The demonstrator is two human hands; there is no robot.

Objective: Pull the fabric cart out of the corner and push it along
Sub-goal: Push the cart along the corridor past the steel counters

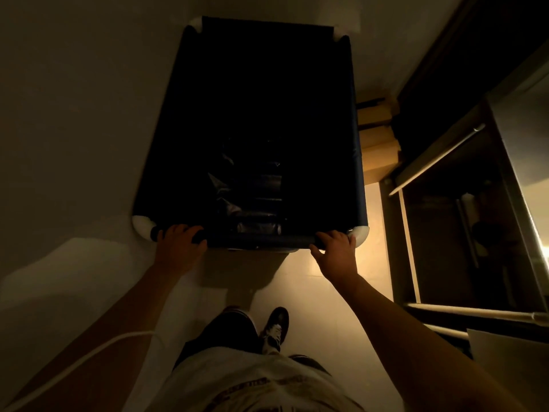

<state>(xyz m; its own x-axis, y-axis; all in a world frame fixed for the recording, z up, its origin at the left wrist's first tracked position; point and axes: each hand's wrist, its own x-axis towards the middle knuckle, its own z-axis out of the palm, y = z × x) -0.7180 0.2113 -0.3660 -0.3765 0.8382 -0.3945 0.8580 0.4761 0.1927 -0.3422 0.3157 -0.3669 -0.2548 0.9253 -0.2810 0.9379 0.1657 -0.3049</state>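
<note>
A deep fabric cart [166, 150] of dark blue cloth with white padded corners stands straight ahead of me, its far end against a pale wall. Its inside is very dark; something shiny and black, like plastic bags, lies at the bottom near me. My left hand [178, 248] is wrapped over the left end of the near handle bar [258, 241]. My right hand [335, 251] grips the right end of the same bar.
A pale wall [74, 114] runs close along the cart's left side. Stacked cardboard boxes [377, 138] sit between the cart and a dark metal shelving unit [445, 203] on the right. Light floor tiles [326, 307] lie under my feet. A white cord [89, 361] hangs by my left arm.
</note>
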